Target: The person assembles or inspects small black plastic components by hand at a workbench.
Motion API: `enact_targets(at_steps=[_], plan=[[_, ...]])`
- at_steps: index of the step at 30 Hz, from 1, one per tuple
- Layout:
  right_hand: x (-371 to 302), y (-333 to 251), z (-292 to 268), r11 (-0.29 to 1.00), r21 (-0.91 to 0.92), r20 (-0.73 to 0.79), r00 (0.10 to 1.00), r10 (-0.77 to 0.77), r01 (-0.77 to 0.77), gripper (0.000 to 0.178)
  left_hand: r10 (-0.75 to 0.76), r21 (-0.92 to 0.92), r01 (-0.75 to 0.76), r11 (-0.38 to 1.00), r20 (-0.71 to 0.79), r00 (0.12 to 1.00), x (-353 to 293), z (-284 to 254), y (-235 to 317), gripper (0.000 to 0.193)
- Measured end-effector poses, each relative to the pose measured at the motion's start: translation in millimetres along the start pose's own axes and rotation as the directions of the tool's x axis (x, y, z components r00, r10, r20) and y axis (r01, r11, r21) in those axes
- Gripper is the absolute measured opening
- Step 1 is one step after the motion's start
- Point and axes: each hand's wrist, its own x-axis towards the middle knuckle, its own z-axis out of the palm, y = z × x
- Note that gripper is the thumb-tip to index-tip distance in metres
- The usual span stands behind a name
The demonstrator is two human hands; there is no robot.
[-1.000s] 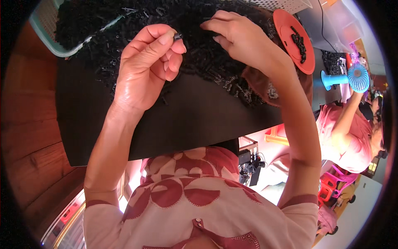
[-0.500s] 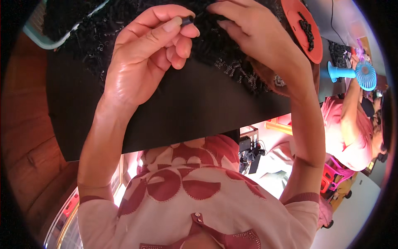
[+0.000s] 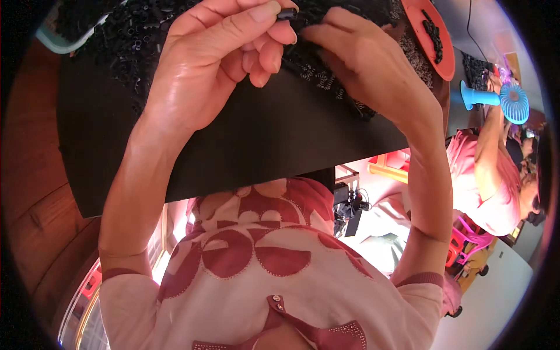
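Between the thumb and index finger of my left hand (image 3: 201,67) is a short black tube (image 3: 286,14), its end pointing right. The other fingers of that hand are curled below. My right hand (image 3: 373,70) is just to the right, over the work table. Its fingers are bent together toward the tube; their tips are blurred, so what they pinch cannot be made out. Beneath and around both hands spreads a pile of small black tubular pieces (image 3: 131,52). Small metal springs (image 3: 318,77) lie along the near edge of the pile, partly under my right hand.
A red-orange plate (image 3: 446,61) holding a few black parts (image 3: 432,36) sits at the right. Beyond it stands a blue handheld fan (image 3: 513,104). A pale green container (image 3: 55,44) is at the far left. Another person in pink (image 3: 490,192) works at the right.
My left hand has moved right and slightly away with the black tube, which tilts flatter. My right hand's fingers have drawn together near it. The view has shifted a little.
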Motion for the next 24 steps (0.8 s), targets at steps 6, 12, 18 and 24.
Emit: enact_targets(at_steps=[6,12,18,24], plan=[[-7,-16,-19,0.994,0.093,0.015,0.999,0.051,-0.052,0.025,0.563,-0.558,-0.210,0.803,0.596,0.572,55,-35,-36,0.019],[-37,-30,-14,0.986,0.055,0.069,0.986,0.155,-0.158,0.024,-0.176,-0.260,0.167,0.951,-0.013,0.984,-1,13,12,0.017],[-21,-43,-5,0.994,0.062,0.041,0.996,0.084,-0.086,0.027,0.533,-0.541,-0.209,0.815,0.556,0.638,48,-31,-34,0.018],[-15,-19,-7,0.989,-0.040,-0.042,0.989,0.141,-0.143,0.025,0.484,-0.533,-0.165,0.830,0.542,0.687,45,-21,-27,0.017]])
